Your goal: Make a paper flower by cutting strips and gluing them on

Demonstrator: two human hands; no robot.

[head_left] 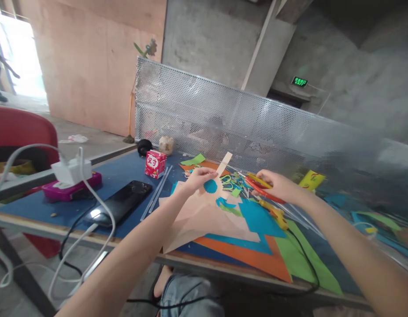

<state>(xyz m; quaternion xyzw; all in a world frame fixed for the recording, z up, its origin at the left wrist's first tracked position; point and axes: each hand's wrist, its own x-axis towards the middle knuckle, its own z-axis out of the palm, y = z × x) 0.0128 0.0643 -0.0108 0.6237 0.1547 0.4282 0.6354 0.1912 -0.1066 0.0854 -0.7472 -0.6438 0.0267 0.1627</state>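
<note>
My left hand pinches a cream paper piece with a strip pointing up. A blue scalloped circle shows at its middle, just below my fingers. Red and yellow scissors are in my right hand, their blades pointing left toward the paper; how far the blades are apart I cannot tell. Beneath both hands lie crumpled cream sheets, with blue scraps on top. A yellow glue gun rests on a blue sheet below my right hand.
Orange and green sheets reach the table's front edge. To the left are clear glue sticks, a red box, a black phone, and a purple power strip with cables. A perforated metal panel stands behind.
</note>
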